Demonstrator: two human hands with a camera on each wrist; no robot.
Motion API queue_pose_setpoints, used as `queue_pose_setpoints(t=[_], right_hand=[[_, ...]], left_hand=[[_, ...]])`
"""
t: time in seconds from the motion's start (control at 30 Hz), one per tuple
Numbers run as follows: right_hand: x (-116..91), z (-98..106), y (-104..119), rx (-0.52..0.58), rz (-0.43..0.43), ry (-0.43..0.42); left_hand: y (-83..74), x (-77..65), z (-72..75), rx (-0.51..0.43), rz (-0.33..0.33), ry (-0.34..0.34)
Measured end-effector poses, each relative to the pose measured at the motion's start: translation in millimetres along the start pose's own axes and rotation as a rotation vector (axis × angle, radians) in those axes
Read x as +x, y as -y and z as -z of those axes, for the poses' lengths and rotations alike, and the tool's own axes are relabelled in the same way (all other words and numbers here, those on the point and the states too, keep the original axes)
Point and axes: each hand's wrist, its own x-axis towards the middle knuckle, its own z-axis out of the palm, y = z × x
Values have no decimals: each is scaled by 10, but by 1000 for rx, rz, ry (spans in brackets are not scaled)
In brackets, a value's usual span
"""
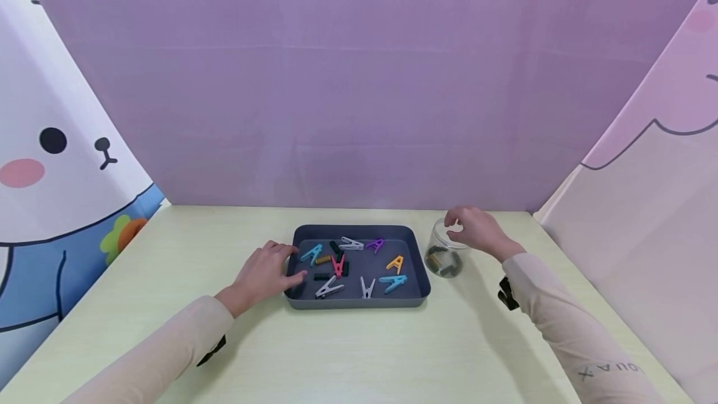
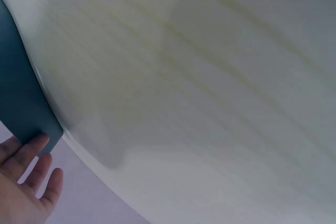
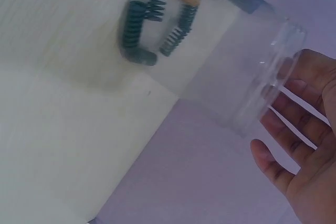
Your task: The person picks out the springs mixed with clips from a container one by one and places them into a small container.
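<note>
My left hand (image 1: pixel 263 276) is at the left end of a dark grey tray (image 1: pixel 359 303), its fingertips touching the tray wall (image 2: pixel 26 103) in the left wrist view. Inside the tray lie small plastic clips: a red clip (image 1: pixel 338 264), a purple clip (image 1: pixel 375 245), an orange clip (image 1: pixel 395 263), plus blue and grey ones. Among them are a yellow spring (image 1: pixel 323 260) and a black spring (image 1: pixel 322 277). To the tray's right stands a clear jar (image 1: pixel 437 239) with several dark green springs (image 3: pixel 134 24) at its bottom. My right hand (image 1: pixel 477 229) is at the jar's mouth, fingers loosely bent; I see nothing between them.
A pale wood-grain table (image 1: pixel 359 354) carries the tray and jar. Behind it rises a purple backdrop (image 1: pixel 359 92). Printed cartoon panels (image 1: pixel 67 204) flank the left and right sides. The jar sits close beside the tray's right end.
</note>
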Motion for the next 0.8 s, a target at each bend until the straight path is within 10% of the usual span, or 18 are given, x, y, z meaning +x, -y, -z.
queue_pose_setpoints(t=[0.8], right_hand=[[115, 28, 511, -66, 118, -39]], left_hand=[[3, -2, -16, 8, -8, -5]])
